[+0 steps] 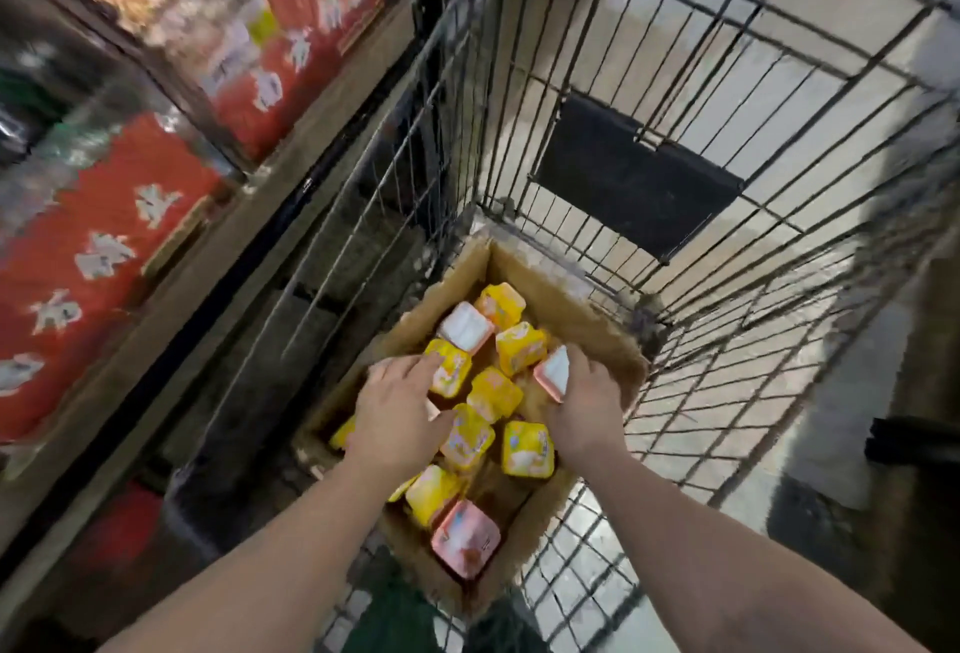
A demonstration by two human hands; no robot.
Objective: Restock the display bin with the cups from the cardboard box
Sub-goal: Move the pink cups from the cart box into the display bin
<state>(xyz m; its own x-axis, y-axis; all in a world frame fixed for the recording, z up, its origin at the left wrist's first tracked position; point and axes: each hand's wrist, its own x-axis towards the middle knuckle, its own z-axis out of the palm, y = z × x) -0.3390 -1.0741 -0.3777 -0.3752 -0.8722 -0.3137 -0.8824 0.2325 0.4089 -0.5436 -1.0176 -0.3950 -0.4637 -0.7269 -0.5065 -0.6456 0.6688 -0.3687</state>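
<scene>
Inside cardboard box (pixel 597 335): right hand (pixel 584 405) gripped pink cup (pixel 555 372) for lifting out; left hand (pixel 397 405) lay flat-fingered on yellow cups (pixel 493 392), gathering.

I note a black wire cage trolley (pixel 675 143) as the landmark. A dark panel (pixel 636 174) hangs on its far side. Left of the trolley, shelving (pixel 270 169) carries red printed packages (pixel 104 247). Pale tiled floor (pixel 779 382) shows through its bars, evenly lit.
</scene>
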